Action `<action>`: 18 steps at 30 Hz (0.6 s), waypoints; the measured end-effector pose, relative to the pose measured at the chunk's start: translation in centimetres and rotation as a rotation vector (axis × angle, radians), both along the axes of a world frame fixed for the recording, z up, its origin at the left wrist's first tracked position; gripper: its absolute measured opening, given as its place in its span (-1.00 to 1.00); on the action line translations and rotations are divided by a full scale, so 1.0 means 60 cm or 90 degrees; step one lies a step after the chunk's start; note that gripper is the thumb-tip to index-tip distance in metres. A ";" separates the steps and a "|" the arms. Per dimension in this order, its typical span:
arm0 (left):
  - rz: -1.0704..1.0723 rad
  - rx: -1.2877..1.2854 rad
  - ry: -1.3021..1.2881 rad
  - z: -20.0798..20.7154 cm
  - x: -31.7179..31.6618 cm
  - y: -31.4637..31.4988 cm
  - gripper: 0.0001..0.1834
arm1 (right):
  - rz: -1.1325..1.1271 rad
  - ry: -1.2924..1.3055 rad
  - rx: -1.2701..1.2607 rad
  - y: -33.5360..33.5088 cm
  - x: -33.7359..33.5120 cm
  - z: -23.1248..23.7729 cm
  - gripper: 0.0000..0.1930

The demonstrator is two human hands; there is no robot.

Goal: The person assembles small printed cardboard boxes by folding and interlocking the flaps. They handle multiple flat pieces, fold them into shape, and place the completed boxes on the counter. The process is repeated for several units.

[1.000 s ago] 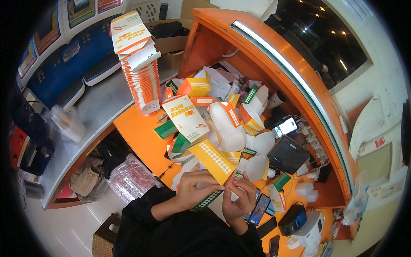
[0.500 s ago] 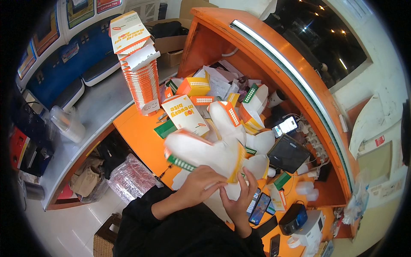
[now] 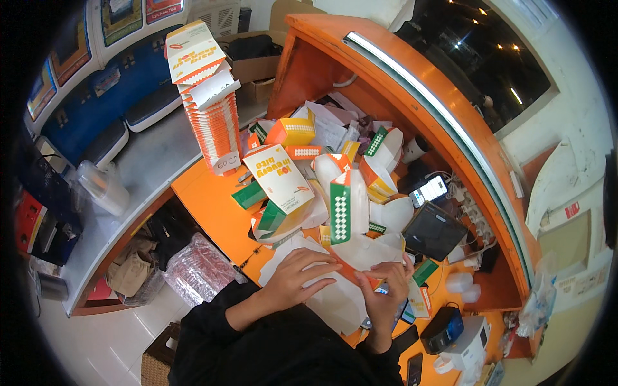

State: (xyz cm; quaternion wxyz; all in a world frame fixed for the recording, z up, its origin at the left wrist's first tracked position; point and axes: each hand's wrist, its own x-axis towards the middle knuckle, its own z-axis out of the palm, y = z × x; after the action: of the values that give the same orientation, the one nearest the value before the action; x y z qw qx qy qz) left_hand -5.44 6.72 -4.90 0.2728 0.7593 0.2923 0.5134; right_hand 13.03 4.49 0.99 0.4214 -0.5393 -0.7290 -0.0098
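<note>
The carton (image 3: 360,253) has just been spun about between those two hands. A second ago its yellow checked panel jutted up over the fingers; then it whirled past in a white blur, and now its green checked panel (image 3: 340,212) stands off at twelve o'clock, with an orange edge (image 3: 349,267) turned toward the person. My guess is that this turn brings a fresh side under the fingers, so the shaping looks only part done. The right hand (image 3: 388,287), at about five o'clock of the carton, pinches that edge between thumb and fingers. The left hand (image 3: 302,276), at seven, is loosely open, fingertips by the same edge and a gap showing above the thumb (whether they press on it, I can't tell from here). At eleven o'clock from the hands sits a white carton (image 3: 278,178), with the tall carton stack (image 3: 212,116) beyond, both unmoved.
</note>
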 end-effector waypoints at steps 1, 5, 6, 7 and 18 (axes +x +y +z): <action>-0.016 -0.016 0.023 -0.018 0.000 0.004 -0.51 | -0.022 0.000 0.034 0.004 0.003 -0.003 -0.78; -0.031 -0.070 0.350 -0.114 0.005 0.013 -0.17 | -0.104 -0.092 0.109 0.035 0.012 -0.050 -0.80; -0.065 -0.126 0.463 -0.139 0.001 0.010 -0.10 | -0.113 -0.131 0.084 0.044 0.012 -0.068 -0.81; -0.091 -0.161 0.569 -0.161 -0.006 0.007 -0.03 | -0.122 -0.171 0.062 0.056 0.012 -0.086 -0.81; -0.075 -0.110 0.491 -0.238 -0.022 0.012 -0.06 | -0.090 -0.128 0.011 0.019 -0.021 -0.154 -0.65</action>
State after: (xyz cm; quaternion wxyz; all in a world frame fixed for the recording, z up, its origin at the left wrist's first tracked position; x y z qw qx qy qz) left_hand -6.76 7.43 -19.19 0.2347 0.8861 0.3714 0.1479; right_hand 11.76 5.65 -8.25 0.3493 -0.5822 -0.7274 -0.0998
